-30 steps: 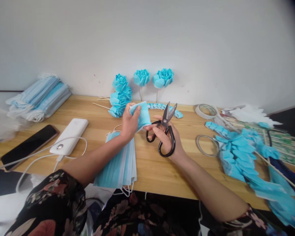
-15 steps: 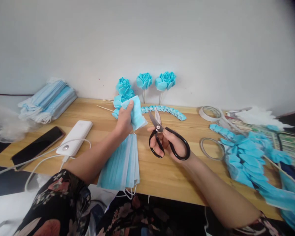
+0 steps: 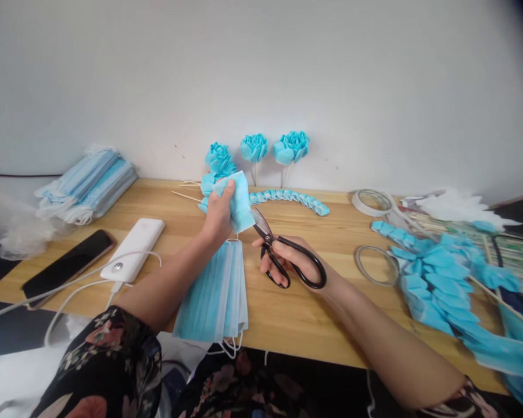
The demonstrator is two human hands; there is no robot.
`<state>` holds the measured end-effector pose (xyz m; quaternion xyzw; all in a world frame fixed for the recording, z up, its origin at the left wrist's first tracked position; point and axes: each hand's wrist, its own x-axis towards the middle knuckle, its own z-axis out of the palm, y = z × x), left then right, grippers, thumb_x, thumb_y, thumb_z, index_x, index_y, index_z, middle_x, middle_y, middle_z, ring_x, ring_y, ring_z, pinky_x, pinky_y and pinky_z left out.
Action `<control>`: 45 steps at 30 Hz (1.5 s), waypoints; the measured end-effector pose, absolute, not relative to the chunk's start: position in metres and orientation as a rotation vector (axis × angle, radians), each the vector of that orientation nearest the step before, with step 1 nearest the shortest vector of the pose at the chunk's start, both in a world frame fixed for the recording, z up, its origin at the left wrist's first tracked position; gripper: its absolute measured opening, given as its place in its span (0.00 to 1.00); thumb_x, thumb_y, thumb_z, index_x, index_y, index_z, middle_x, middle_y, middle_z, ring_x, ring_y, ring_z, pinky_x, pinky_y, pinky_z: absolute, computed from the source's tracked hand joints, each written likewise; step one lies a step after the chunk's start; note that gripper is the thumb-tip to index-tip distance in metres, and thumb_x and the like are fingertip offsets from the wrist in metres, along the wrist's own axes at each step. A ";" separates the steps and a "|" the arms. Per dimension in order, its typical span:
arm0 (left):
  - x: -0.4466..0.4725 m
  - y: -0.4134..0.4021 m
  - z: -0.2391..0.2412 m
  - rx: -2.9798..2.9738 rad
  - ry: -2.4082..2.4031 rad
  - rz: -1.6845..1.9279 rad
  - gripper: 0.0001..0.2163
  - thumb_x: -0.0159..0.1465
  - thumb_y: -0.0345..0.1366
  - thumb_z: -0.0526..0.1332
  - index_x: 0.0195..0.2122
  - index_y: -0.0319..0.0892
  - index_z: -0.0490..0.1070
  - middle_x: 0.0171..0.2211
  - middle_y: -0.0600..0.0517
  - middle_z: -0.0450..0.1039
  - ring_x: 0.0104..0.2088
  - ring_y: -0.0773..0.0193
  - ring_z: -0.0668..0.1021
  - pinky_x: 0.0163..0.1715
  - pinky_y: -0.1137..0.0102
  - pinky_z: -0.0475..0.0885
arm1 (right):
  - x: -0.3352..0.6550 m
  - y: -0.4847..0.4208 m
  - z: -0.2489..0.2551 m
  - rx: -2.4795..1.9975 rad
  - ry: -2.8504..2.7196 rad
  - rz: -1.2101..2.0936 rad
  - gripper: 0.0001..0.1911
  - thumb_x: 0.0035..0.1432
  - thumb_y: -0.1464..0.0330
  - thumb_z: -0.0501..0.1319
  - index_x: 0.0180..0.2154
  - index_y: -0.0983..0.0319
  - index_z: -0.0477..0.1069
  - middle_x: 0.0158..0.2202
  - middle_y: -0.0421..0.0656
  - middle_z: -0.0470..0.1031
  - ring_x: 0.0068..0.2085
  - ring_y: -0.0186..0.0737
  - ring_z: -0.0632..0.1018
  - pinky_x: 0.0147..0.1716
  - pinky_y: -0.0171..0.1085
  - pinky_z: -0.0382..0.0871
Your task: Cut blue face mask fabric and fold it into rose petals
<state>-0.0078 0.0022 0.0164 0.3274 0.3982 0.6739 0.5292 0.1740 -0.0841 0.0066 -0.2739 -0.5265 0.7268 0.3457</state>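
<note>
My left hand [image 3: 220, 209] pinches a piece of light-blue mask fabric [image 3: 241, 203], thumb on top, above the table. In my right hand [image 3: 298, 258] is a pair of black-handled scissors [image 3: 269, 238], fingers through the loops. The blades point up and left, their tips at the lower right edge of the fabric; whether they are cutting it I cannot tell. Below my left hand, several blue face masks [image 3: 215, 290] lie with their ear loops over the table's front edge. A pleated blue strip [image 3: 290, 198] curves across the table behind the scissors.
Two blue fabric flowers on sticks [image 3: 292, 147] lean at the wall, with more flowers [image 3: 219, 159] beside them. Left are a mask stack [image 3: 87, 184], a phone [image 3: 67, 264] and a cabled power bank [image 3: 135, 247]. Right are tape rolls [image 3: 372, 201] and crumpled blue fabric [image 3: 438, 284].
My right hand has brought the scissors left and slightly down to the edge of the fabric, and the blades are closer together. My left hand still holds the fabric in nearly the same place.
</note>
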 end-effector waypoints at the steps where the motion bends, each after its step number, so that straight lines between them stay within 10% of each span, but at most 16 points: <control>1: -0.007 0.002 0.017 0.804 0.969 1.636 0.17 0.54 0.49 0.69 0.36 0.44 0.71 0.28 0.56 0.72 0.29 0.67 0.74 0.31 0.73 0.71 | 0.174 -0.084 0.006 -0.715 -1.363 1.885 0.23 0.64 0.55 0.57 0.52 0.64 0.71 0.30 0.45 0.78 0.21 0.31 0.74 0.16 0.28 0.66; 45: -0.003 -0.001 0.011 1.051 1.081 1.781 0.13 0.61 0.48 0.63 0.38 0.45 0.67 0.30 0.55 0.64 0.29 0.68 0.68 0.32 0.72 0.67 | 0.170 -0.083 0.003 -0.701 -1.296 1.886 0.23 0.63 0.53 0.57 0.51 0.63 0.70 0.30 0.44 0.78 0.20 0.31 0.73 0.15 0.30 0.65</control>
